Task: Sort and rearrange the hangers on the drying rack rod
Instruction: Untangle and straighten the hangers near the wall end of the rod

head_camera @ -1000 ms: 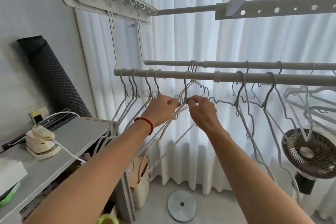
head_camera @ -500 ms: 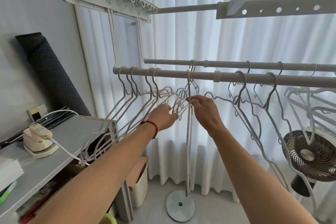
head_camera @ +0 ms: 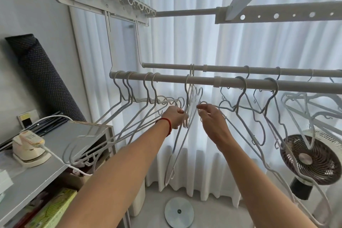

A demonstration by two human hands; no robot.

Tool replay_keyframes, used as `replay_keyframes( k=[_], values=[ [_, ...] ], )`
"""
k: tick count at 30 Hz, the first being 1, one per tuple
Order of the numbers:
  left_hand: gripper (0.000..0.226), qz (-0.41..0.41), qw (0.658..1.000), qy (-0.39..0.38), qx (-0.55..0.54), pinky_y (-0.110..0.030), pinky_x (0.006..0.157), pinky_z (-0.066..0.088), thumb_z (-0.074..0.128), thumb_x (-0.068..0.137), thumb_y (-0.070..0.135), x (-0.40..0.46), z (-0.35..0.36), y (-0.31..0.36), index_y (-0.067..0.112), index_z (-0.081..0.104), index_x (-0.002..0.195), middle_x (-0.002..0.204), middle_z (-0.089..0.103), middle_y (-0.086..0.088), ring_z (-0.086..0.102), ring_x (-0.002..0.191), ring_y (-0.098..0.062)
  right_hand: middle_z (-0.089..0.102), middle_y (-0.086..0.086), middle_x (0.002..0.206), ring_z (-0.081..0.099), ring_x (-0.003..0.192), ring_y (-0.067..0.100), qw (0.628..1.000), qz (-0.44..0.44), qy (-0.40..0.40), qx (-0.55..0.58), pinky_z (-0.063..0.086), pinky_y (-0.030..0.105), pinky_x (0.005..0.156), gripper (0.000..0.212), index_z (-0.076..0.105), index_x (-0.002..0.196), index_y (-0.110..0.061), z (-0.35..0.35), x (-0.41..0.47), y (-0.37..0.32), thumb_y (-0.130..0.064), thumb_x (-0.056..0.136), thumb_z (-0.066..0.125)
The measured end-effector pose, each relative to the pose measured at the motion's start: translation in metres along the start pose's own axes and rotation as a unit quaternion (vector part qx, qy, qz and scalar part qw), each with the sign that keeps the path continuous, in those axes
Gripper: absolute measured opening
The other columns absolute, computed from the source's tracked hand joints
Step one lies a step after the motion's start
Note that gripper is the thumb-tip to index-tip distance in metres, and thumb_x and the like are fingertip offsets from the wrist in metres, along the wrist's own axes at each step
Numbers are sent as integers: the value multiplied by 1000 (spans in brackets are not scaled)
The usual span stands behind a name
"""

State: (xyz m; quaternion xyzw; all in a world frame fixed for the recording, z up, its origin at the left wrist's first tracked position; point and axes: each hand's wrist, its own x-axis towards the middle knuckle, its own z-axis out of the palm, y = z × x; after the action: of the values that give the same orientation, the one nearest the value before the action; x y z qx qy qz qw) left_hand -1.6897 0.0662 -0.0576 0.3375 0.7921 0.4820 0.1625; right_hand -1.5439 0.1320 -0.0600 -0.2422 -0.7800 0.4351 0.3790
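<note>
Two bare forearms of one person, seen from above and behind, with no sleeves visible on either. The left hand (head_camera: 174, 116) carries a thin red cord bracelet (head_camera: 167, 123) around its wrist, the only item worn. The right hand (head_camera: 212, 120) and its wrist are unadorned, with no ring, watch or band visible.

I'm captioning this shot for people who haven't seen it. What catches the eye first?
Two bare arms reach up the middle: the left hand grips a hanger hooked on the front rod, the right hand beside it. White hangers bunch along the rod's left end. A round fan stands lower right, a small iron on the grey shelf left.
</note>
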Motion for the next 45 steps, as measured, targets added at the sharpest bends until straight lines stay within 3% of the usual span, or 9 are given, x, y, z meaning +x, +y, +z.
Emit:
replay_keyframes(
  k=[4,7,11,15,23,27,35,40,45],
  values=[
    [10,-22,997,-32,-74,-40,78,62,69,93,14,8,-1,-2,6,68,87,104,69,-16,64,88,-22,67,-3,125,61,115,14,1000,17,-3,3,51,36,100,31,64,130,-17,-5,-5,7,-20,104,48],
    [15,-46,986,-60,-151,-30,60,54,66,94,20,7,-9,2,5,67,92,85,62,-10,61,71,-20,68,-3,122,63,109,16,1000,23,0,1,50,35,97,30,65,128,-20,-8,-6,10,-21,103,49],
    [22,-93,967,-114,-210,-37,67,56,60,97,34,7,-18,13,13,59,89,82,54,-11,53,65,-22,68,-5,123,62,107,14,999,27,16,5,52,40,100,29,68,125,-21,-8,-6,14,-21,102,49],
    [43,-143,952,-109,-248,-44,61,62,62,97,41,12,-21,26,8,54,123,109,48,-11,55,87,-24,64,-10,118,60,116,13,999,35,18,20,51,49,105,28,68,123,-20,-7,-7,15,-19,103,48],
    [16,-145,915,-122,-355,-42,64,60,61,89,22,17,-22,21,13,57,102,101,63,-15,58,84,-31,67,-14,107,63,109,12,998,50,21,18,53,50,101,26,71,113,-24,-8,-11,21,-20,100,49],
    [31,-116,922,-86,-360,-43,64,61,62,95,30,20,-15,14,6,65,113,108,66,-18,61,90,-33,66,-13,112,62,112,12,998,55,12,16,54,50,100,27,71,112,-31,-5,-13,22,-26,98,49],
    [22,-97,926,-64,-358,-51,80,62,60,99,19,28,-22,34,2,65,112,99,66,-19,64,93,-29,66,-14,110,62,109,11,999,53,12,7,55,47,99,28,70,117,-24,-5,-11,22,-19,102,48],
    [19,-108,932,-70,-338,-53,90,58,56,101,20,36,-21,48,3,59,92,103,62,-23,62,94,-33,67,-15,109,63,110,9,999,49,13,11,55,46,100,27,71,117,-23,-9,-11,25,-18,102,48],
    [17,-120,932,-82,-332,-55,82,60,58,100,20,44,-15,52,4,56,96,113,61,-25,63,105,-38,67,-14,108,63,108,8,999,53,4,11,55,45,100,27,70,117,-22,-12,-13,30,-17,102,48]
  ],
)
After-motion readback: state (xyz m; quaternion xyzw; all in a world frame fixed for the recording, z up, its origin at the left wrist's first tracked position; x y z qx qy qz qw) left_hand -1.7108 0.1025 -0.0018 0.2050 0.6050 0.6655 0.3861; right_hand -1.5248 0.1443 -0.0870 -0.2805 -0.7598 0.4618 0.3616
